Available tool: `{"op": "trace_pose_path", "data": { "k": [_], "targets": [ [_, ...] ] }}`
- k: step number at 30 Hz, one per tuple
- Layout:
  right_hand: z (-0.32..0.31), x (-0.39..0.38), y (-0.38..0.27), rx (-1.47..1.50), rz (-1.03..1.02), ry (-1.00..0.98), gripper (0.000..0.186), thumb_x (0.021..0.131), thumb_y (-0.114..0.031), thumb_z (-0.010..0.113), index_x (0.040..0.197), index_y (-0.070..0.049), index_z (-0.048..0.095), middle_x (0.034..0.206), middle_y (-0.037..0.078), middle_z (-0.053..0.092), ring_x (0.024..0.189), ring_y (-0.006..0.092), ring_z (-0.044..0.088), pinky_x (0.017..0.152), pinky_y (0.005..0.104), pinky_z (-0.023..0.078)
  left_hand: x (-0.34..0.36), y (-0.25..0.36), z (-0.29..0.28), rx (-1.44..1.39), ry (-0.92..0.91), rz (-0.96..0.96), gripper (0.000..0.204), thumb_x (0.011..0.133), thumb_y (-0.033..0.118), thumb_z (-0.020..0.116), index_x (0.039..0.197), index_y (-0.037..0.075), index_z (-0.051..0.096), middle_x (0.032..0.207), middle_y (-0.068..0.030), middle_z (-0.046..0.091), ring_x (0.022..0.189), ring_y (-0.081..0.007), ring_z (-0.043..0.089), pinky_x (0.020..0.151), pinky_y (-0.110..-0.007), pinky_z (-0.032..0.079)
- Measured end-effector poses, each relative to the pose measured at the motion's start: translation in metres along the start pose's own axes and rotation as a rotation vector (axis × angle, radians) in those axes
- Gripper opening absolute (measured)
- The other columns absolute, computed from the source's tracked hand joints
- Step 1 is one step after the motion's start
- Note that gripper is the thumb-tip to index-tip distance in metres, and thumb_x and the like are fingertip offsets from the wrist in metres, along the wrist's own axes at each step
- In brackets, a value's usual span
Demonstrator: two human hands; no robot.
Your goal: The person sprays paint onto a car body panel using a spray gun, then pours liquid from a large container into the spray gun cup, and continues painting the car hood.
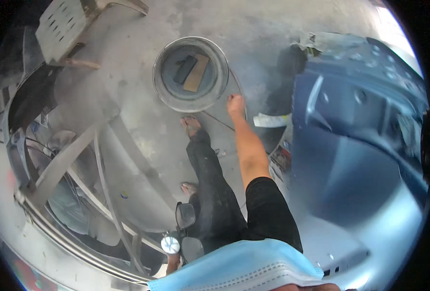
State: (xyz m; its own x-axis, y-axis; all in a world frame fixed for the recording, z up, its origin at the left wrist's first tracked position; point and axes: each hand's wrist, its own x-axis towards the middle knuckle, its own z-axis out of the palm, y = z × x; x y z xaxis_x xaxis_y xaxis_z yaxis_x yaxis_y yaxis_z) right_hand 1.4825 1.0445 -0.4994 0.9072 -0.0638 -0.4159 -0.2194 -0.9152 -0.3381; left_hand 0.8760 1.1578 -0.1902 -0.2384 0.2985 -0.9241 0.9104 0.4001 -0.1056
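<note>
My right hand is beside a round metal basin, its fingers curled; whether anything is inside them is hidden. Inside the basin lie a dark rectangular block and a tan one. At the lower middle, my left hand is mostly covered by a blue face mask and a round, pale, shiny object, so its fingers cannot be made out. Dark-framed glasses hang beside that object.
A large blue-grey vehicle panel fills the right. Curved metal frames occupy the left, below a perforated piece. A thin hose crosses the dusty floor behind my right hand. A pale strip lies near the panel.
</note>
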Motion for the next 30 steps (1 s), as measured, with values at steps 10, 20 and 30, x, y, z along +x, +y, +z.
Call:
{"op": "trace_pose_path", "data": {
  "k": [10, 20, 30],
  "targets": [
    [0.102, 0.152, 0.039, 0.064, 0.090, 0.055, 0.032, 0.083, -0.018, 0.062, 0.103, 0.007, 0.066, 0.094, 0.028, 0.065, 0.092, 0.0440, 0.062, 0.082, 0.0497, 0.048, 0.080, 0.115, 0.059, -0.072, 0.033, -0.148, 0.024, 0.086, 0.016, 0.055, 0.101, 0.001, 0.064, 0.078, -0.0124, 0.065, 0.066, -0.0179, 0.062, 0.061, -0.036, 0.048],
    [0.127, 0.174, 0.063, -0.183, 0.206, 0.015, 0.027, 0.088, -0.024, 0.061, 0.103, -0.002, 0.062, 0.104, 0.022, 0.060, 0.094, 0.0413, 0.061, 0.077, 0.0507, 0.051, 0.106, 0.158, 0.088, -0.061, 0.042, -0.185, 0.021, 0.084, 0.015, 0.054, 0.098, 0.000, 0.062, 0.075, -0.0119, 0.063, 0.064, -0.0184, 0.062, 0.058, -0.036, 0.048],
    [-0.097, 0.058, -0.107, 0.486, -0.095, 0.053, 0.028, 0.088, -0.025, 0.067, 0.106, -0.003, 0.066, 0.092, 0.013, 0.069, 0.086, 0.0296, 0.066, 0.081, 0.0417, 0.048, 0.038, 0.151, 0.045, -0.072, 0.010, -0.049, 0.019, 0.082, 0.013, 0.053, 0.094, 0.000, 0.060, 0.072, -0.0114, 0.061, 0.061, -0.0190, 0.061, 0.055, -0.037, 0.047]
  ]
}}
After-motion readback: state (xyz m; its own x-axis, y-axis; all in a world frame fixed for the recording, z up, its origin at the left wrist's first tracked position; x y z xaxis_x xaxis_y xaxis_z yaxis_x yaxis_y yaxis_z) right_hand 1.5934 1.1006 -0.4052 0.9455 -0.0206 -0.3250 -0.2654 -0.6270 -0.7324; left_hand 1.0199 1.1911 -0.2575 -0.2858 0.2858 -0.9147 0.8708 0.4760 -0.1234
